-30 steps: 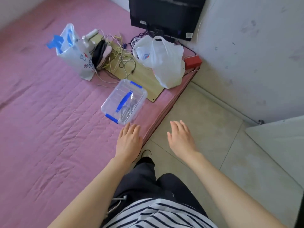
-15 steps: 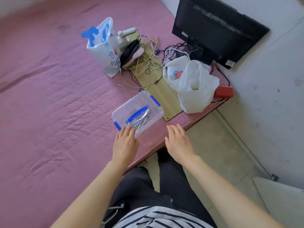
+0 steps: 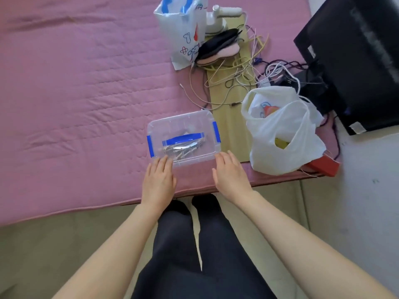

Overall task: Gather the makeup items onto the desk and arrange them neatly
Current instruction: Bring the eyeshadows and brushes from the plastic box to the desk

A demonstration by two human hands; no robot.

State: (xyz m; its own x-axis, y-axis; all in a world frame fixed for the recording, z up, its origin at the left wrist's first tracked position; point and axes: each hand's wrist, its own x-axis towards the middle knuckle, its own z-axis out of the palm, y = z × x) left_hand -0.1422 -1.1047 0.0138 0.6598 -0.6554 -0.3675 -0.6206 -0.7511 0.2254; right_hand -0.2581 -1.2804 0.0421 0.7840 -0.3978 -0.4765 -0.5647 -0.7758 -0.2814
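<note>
Clear plastic with blue latches and a blue handle, the box (image 3: 183, 138) sits closed on the pink mattress (image 3: 75, 93), near its front edge and just left of a wooden board (image 3: 232, 124). Through the lid a bundle of slim metallic items (image 3: 181, 148) shows, lying flat under the handle; what they are exactly cannot be told. Both bare forearms reach forward from the bottom of the view, roughly parallel, palms down. The left hand (image 3: 158, 180) lies with fingers straight and together, its fingertips (image 3: 165, 161) touching or just at the box's near left corner; it grips nothing. The right hand (image 3: 230, 173) is likewise flat and relaxed, fingers extended toward the box's near right corner, tips just beside the wall; whether they touch it cannot be told, and it holds nothing. Right of the box a white plastic bag (image 3: 280, 137) stands open on the board, with a red box (image 3: 323, 167) at its far side. Behind lie tangled cables (image 3: 241, 70), a pile of insoles (image 3: 218, 48), a printed bag (image 3: 183, 29) with blue handles, and a black monitor (image 3: 354, 61) against the wall. Dark trousers show below, between the arms.
</note>
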